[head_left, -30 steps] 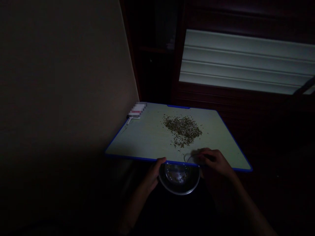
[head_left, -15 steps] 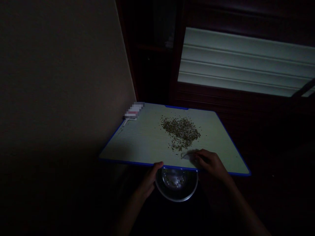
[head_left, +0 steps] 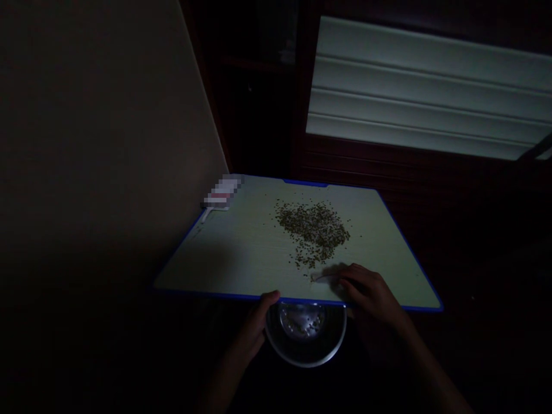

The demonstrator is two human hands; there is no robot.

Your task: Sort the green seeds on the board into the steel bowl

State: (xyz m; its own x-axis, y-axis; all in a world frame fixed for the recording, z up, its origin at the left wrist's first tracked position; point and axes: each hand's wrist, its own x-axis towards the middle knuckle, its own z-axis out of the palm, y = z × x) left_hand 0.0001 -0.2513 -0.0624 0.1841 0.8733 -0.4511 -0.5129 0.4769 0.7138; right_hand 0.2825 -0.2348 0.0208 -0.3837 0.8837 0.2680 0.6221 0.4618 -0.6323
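A pale board with a blue rim (head_left: 241,259) lies in front of me in a very dark room, with a pile of small dark seeds (head_left: 313,230) scattered on its middle. My left hand (head_left: 256,325) grips the left rim of a metal bowl (head_left: 306,333) held just under the board's near edge; a few seeds lie in the bowl. My right hand (head_left: 371,290) rests on the board near its front edge, fingers curled round a small thin pale object that I cannot make out, just below the seed pile.
A small white and red object (head_left: 221,194) lies at the board's far left corner. A plain wall stands to the left. Dark wooden furniture with a pale slatted panel (head_left: 422,109) rises behind the board.
My right hand has shifted slightly left and further onto the board, towards the seeds. The view has tilted, so the bowl and board sit lower in the picture.
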